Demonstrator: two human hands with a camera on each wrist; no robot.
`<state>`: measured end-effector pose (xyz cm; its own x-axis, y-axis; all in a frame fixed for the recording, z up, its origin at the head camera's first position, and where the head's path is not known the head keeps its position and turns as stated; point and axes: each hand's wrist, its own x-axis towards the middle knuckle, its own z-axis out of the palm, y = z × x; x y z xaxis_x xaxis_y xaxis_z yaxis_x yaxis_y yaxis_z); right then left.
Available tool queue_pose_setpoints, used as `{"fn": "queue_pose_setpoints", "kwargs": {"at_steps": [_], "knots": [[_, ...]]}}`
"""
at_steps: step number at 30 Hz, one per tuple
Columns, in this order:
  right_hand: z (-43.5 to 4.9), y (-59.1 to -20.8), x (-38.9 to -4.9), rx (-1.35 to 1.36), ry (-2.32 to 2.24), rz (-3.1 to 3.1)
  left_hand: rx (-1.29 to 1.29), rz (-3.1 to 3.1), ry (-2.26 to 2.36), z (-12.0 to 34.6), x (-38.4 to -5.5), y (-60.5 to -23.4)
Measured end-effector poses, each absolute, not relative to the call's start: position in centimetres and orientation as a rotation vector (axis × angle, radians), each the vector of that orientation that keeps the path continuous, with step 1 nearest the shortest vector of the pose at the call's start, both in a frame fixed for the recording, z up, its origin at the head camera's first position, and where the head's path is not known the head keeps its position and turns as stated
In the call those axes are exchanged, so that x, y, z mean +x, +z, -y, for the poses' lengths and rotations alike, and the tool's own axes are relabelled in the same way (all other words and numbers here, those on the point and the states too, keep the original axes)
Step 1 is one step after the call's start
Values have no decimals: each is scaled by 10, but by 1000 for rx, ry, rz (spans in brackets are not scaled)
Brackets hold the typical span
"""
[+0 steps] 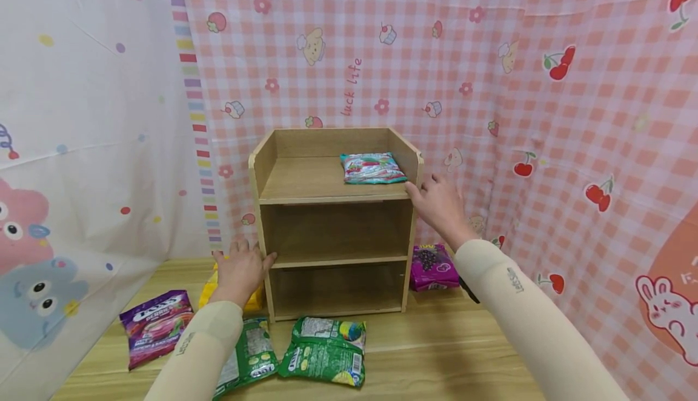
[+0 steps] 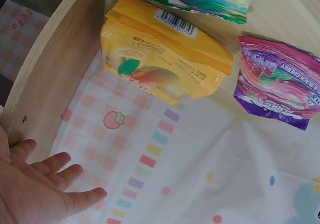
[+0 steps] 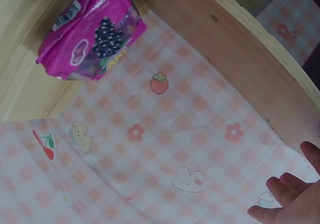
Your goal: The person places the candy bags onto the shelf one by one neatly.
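and here we are at the three-tier light wooden shelf unit, upright on the pale wood-grain table, a hand on either side. the left hand is low at the left panel, fingers apart and fairly straight, thumb right by the front edge; contact, i cannot tell. the right hand is higher, at the upper right panel, thumb by the front edge of the top tier, fingers apart and loosely bent; whether it presses the wood, i cannot tell either.

up on that top tier, toward the right, lies a flat teal-and-red plastic packet, just beside the right thumb. down left, a yellow plastic packet with a mango print sits beside the unit, and a purple-and-pink berry packet lies farther out. in front, a green plastic packet, and next to it a second green packet, partly behind the left sleeve. over right, a magenta plastic packet with a dark grape print rests beside the unit.
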<state>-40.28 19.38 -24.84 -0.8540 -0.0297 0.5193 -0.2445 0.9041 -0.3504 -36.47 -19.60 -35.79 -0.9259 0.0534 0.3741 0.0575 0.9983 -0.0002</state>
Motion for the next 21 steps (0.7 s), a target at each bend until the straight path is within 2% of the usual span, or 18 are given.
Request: {"fn": "queue_pose_setpoints", "kwargs": {"at_steps": [21], "knots": [[-191,-271,-404,182,642,2643,-73,2754,-71,196,-364,-359]]}}
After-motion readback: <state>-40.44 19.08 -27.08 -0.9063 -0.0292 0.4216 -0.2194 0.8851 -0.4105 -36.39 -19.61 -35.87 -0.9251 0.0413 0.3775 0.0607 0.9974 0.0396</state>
